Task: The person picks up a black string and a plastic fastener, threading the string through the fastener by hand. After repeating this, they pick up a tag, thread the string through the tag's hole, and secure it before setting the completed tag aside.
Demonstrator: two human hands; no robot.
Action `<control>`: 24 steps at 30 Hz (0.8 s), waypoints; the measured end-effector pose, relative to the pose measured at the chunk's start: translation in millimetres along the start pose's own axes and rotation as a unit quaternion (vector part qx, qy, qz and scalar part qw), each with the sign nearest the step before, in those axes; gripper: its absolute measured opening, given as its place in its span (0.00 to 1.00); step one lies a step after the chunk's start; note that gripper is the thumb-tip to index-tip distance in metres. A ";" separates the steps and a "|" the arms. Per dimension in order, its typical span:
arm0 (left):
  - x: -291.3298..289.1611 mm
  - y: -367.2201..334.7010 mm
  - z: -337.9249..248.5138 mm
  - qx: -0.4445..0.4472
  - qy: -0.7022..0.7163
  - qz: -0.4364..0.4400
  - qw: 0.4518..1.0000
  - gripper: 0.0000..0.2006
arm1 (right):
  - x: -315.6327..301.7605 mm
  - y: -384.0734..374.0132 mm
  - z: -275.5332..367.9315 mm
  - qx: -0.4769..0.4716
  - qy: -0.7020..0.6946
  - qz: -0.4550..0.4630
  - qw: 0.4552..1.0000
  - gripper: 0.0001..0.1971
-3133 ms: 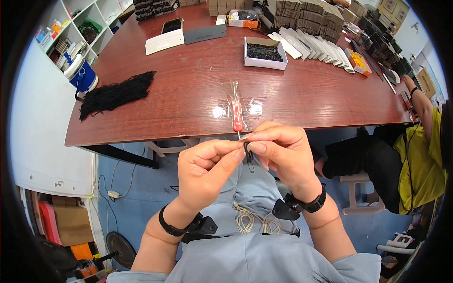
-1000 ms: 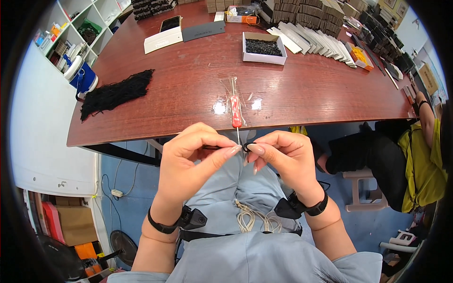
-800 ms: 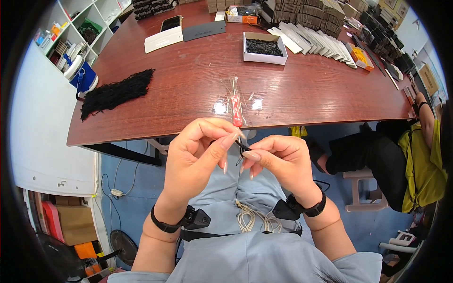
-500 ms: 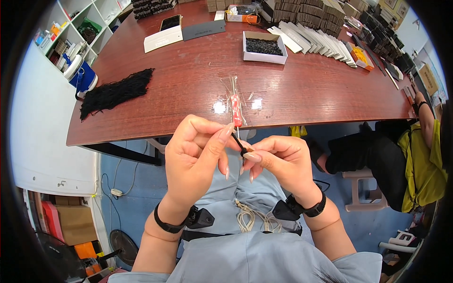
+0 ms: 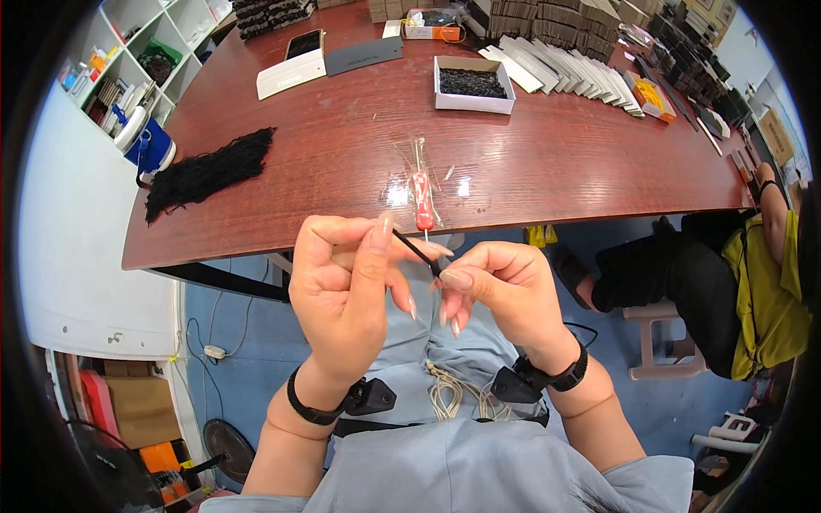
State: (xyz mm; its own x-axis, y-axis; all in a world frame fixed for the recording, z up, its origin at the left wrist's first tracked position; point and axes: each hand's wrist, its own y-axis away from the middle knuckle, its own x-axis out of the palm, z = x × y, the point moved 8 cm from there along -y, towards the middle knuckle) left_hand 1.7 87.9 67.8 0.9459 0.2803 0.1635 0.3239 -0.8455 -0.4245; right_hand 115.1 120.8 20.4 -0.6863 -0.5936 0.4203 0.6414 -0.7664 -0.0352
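Note:
A short black cord [image 5: 415,249] runs slantwise between my two hands, just in front of the table's near edge. My left hand [image 5: 342,286] pinches its upper end between thumb and forefinger, the other fingers loosely curled. Its lower end sits in the closed thumb and fingertips of my right hand [image 5: 510,289]; the fingers partly hide that end. Straight beyond them, a tool with a red handle [image 5: 422,203] lies under clear tape on the table, its thin metal shaft poking past the edge toward my hands.
On the red-brown table [image 5: 333,154] lie a bundle of black cords [image 5: 209,173], a white box [image 5: 472,103] of small black pieces, a phone [image 5: 305,43] and a row of pale cards [image 5: 569,73]. A blue-and-white jug [image 5: 150,147] stands left. Another person [image 5: 765,295] sits at right by a stool [image 5: 663,335].
My left hand has shifted slightly left and up, showing more of the cord between the hands. My right hand stays nearly in place, still pinching the lower end.

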 end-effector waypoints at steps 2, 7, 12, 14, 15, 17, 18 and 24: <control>-1.8 -1.0 -1.5 0.021 -0.022 -0.025 0.999 0.04 | -0.6 0.5 -0.7 0.003 -0.011 0.008 1.000 0.08; -3.2 -2.1 0.0 0.009 -0.022 -0.037 0.999 0.04 | -2.9 -3.6 -2.3 -0.010 0.015 -0.003 1.000 0.15; -0.5 -0.7 3.3 -0.027 0.015 0.020 0.999 0.03 | -12.7 -13.1 -0.7 0.009 0.000 -0.010 1.000 0.24; 2.9 -0.6 4.2 -0.036 0.016 0.024 0.999 0.03 | -11.9 -17.6 2.9 0.020 -0.005 0.002 1.000 0.26; 4.2 -0.6 3.1 -0.030 0.000 0.014 0.999 0.03 | -11.6 -19.6 4.6 0.019 -0.005 0.001 1.000 0.26; 3.4 -1.2 2.1 -0.024 -0.016 0.004 1.000 0.03 | -10.5 -24.4 10.6 -0.021 0.010 -0.012 1.000 0.24; 4.5 -1.6 2.8 -0.031 -0.015 0.014 0.999 0.03 | -8.1 -24.7 12.1 -0.022 0.009 -0.012 1.000 0.24; 1.0 -4.1 3.1 -0.045 -0.005 0.021 0.999 0.01 | 9.7 -22.6 15.6 -0.058 0.139 0.084 0.985 0.09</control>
State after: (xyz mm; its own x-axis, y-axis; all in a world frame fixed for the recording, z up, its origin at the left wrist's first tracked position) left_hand 1.4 93.0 67.0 0.9586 0.2486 0.1385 0.2821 -0.8941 -0.3479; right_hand 99.3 136.2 39.4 -0.6509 -0.7470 0.1354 0.7223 -0.6642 -0.1925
